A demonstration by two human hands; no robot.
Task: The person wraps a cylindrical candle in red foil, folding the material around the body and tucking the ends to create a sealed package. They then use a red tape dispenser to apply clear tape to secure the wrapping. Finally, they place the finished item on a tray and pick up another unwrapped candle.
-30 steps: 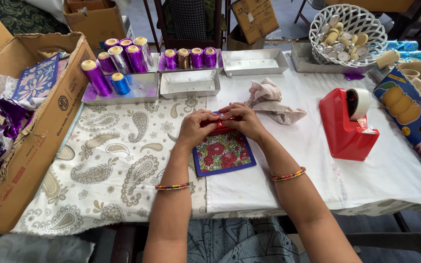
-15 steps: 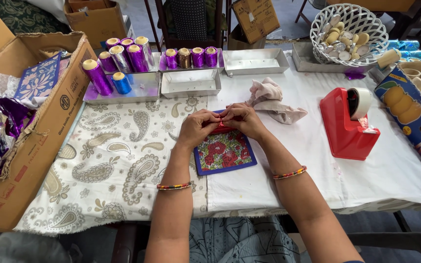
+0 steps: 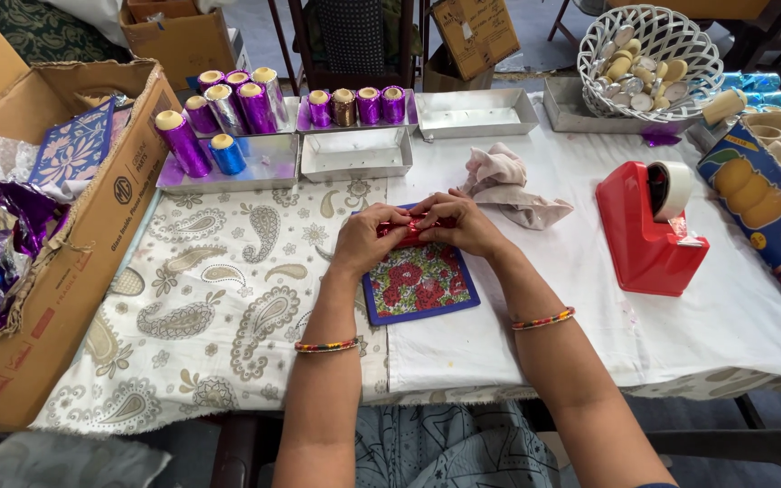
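Nothing much has shifted since the earlier frames: we see both hands still gathered at the same spot over the far edge of the floral card point(image 3: 419, 284), with only the fingers slightly rearranged. Our left hand point(image 3: 374, 237) and right hand point(image 3: 459, 222) are pressed close together, fingertips meeting, and between them they pinch a small red shiny piece point(image 3: 406, 232), most of it hidden under the fingers. That red piece sits just above the far edge of the floral card, a blue-bordered rectangle with red flowers that lies flat on the table where the paisley cloth point(image 3: 219, 307) meets the white cloth point(image 3: 734, 316).

Taking the floral card as our landmark: just beyond it and a little to the right lies a crumpled pinkish rag point(image 3: 510, 186), close to the right hand. Well to the right of the card stands a red tape dispenser point(image 3: 648, 230) with a roll of tape on it. Beyond the card, straight ahead, is an empty metal tray point(image 3: 354, 154), and behind that a row of small foil-wrapped rolls point(image 3: 356, 106) in purple and gold. Beyond and to the left of the card, taller purple, silver and blue foil rolls point(image 3: 219, 117) stand on another tray. Far left of the card is a large cardboard box point(image 3: 92, 235) holding purple foil. Far beyond and to the right sits a white wire basket point(image 3: 651, 54) of small round pieces.
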